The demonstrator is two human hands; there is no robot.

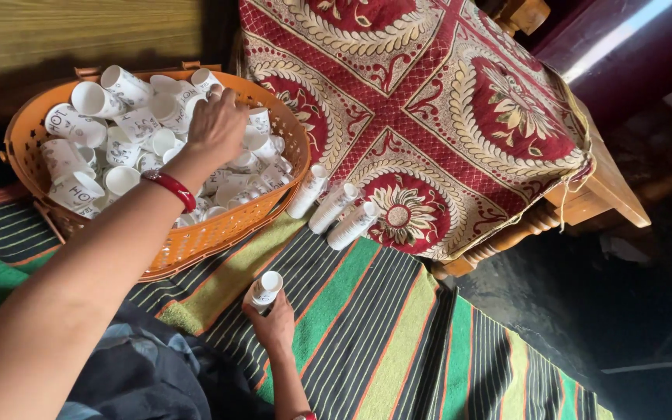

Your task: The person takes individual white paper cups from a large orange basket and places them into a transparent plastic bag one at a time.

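Striped green-and-black mat (398,327) on floor, low wooden table under red patterned cloth (445,101) beside us. Orange basket (219,225) full of loose white paper cups (118,140). Our left hand (215,124) in pile, fingers curled on cups; whether one is pinched, cannot tell. Our right hand (274,323) clamped on short cup stack (264,289) over mat. Three finished stacks (336,206) lie at cloth edge. Advice as we judge it: take single cup, mouth same way as stack, seat straight, no crushing rim.
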